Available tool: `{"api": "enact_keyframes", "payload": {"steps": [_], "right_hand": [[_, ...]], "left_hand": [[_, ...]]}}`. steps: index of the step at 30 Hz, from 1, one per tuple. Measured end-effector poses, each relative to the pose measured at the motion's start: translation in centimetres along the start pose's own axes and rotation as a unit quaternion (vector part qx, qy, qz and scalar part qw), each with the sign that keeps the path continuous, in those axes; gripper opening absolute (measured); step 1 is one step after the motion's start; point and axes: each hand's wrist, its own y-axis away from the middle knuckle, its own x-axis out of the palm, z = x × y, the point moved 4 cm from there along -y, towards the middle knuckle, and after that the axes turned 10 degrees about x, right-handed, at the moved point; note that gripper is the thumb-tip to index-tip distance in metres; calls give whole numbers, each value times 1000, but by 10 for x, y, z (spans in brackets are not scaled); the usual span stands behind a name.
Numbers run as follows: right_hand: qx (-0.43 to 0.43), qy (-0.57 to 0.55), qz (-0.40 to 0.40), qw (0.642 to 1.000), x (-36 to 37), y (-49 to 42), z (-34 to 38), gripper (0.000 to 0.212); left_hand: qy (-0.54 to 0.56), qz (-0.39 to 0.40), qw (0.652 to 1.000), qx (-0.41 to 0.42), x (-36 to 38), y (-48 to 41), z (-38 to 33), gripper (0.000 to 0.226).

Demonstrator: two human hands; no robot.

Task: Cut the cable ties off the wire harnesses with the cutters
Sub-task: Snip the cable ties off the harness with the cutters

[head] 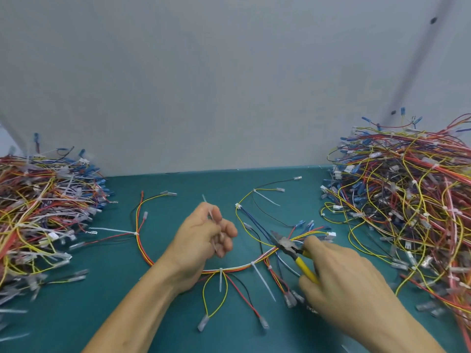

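A wire harness (229,269) of red, yellow, white and black wires lies in a curve on the green table. Several white cable ties stick out of it, one (220,280) at the bottom of the curve and one (263,281) to its right. My left hand (204,238) hovers over the middle and pinches a cut white cable tie (210,215) between its fingers. My right hand (336,278) grips the yellow-handled cutters (293,250). Their jaws point up and left, at the harness where its branches meet.
A big pile of tied harnesses (407,200) fills the right side of the table. Another pile of harnesses (43,212) with loose ties covers the left side. A grey wall (229,85) stands right behind the green table (102,301).
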Motion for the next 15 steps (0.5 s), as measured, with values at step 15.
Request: {"api": "enact_keyframes", "payload": {"steps": [15], "right_hand": [[-20, -165, -45, 985, 24, -20, 2, 17]], "left_hand": [[-163, -43, 981, 99, -12, -1, 24, 47]]}}
